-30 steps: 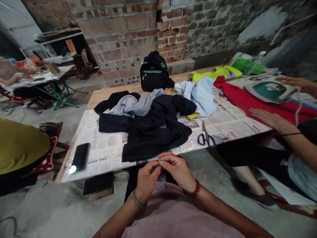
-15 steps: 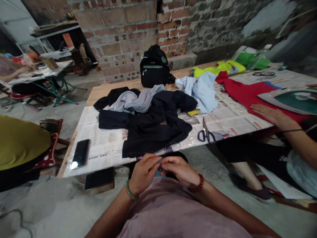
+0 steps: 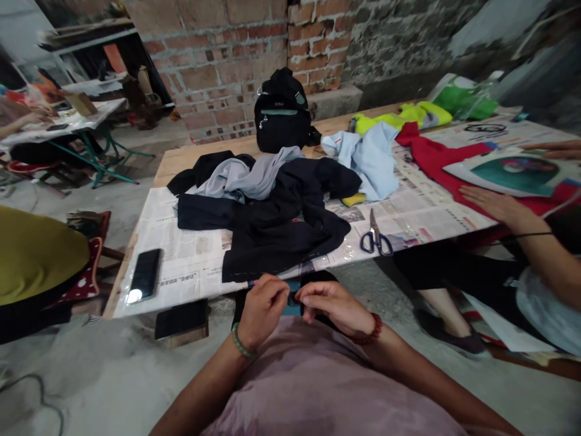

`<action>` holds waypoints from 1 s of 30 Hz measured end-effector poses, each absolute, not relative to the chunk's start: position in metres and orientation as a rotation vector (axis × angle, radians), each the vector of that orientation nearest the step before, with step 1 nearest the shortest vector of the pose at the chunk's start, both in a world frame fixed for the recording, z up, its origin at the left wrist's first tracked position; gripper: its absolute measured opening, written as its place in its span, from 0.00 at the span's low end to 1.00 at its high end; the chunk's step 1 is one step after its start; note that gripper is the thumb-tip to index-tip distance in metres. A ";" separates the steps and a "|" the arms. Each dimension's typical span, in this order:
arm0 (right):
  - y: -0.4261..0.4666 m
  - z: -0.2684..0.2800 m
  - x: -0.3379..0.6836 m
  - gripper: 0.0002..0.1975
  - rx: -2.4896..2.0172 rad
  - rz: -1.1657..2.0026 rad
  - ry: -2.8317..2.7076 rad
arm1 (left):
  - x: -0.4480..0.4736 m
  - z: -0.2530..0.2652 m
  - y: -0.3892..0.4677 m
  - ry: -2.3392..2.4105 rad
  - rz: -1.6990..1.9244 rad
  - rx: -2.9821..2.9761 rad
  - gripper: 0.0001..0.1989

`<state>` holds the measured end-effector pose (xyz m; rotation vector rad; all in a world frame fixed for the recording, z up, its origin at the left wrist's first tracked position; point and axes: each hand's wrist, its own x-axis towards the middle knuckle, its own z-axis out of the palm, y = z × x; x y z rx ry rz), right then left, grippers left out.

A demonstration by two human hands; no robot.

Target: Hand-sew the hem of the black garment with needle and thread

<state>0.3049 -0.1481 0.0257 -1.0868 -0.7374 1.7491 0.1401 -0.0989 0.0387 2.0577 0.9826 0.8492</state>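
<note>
My left hand point(image 3: 262, 307), with a green bead bracelet at its wrist, is closed in a pinch in front of my body at the table's near edge. Close beside it, fingertips almost meeting, my right hand point(image 3: 334, 306) is also pinched, a red bead bracelet on its wrist. Whatever lies between the fingers is too small and dark to name. Just beyond both hands a dark garment point(image 3: 281, 242) lies crumpled, its hem by the edge. Scissors with blue handles point(image 3: 376, 242) rest to its right. A phone point(image 3: 146, 274) lies at the left.
Newspaper covers the table point(image 3: 186, 266). Toward the back are a grey cloth point(image 3: 236, 178), a black backpack point(image 3: 282, 115), and a light blue garment point(image 3: 363, 158). On the right, a co-worker's hands attend an iron point(image 3: 512, 171) on red cloth point(image 3: 447, 158). A stool point(image 3: 86, 272) stands left.
My fingertips have drawn slightly apart, still pinched. The co-worker's iron has slid left over the red cloth, and a second hand of theirs now shows at it. The view has tipped slightly.
</note>
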 end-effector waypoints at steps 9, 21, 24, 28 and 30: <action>-0.155 0.029 0.315 0.09 -0.874 1.873 -0.698 | 0.154 0.020 -0.103 0.866 0.726 1.158 0.09; -0.154 0.029 0.309 0.10 -0.967 1.717 -0.670 | 0.154 0.018 -0.103 0.970 0.822 0.951 0.13; -0.152 0.029 0.304 0.10 -1.017 1.559 -0.569 | 0.152 0.015 -0.104 1.102 0.944 0.976 0.21; -0.148 0.029 0.297 0.10 -1.055 1.408 -0.475 | 0.149 0.023 -0.109 1.143 0.849 1.049 0.12; -0.146 0.029 0.294 0.10 -1.039 1.377 -0.478 | 0.151 0.032 -0.114 1.124 0.730 1.103 0.10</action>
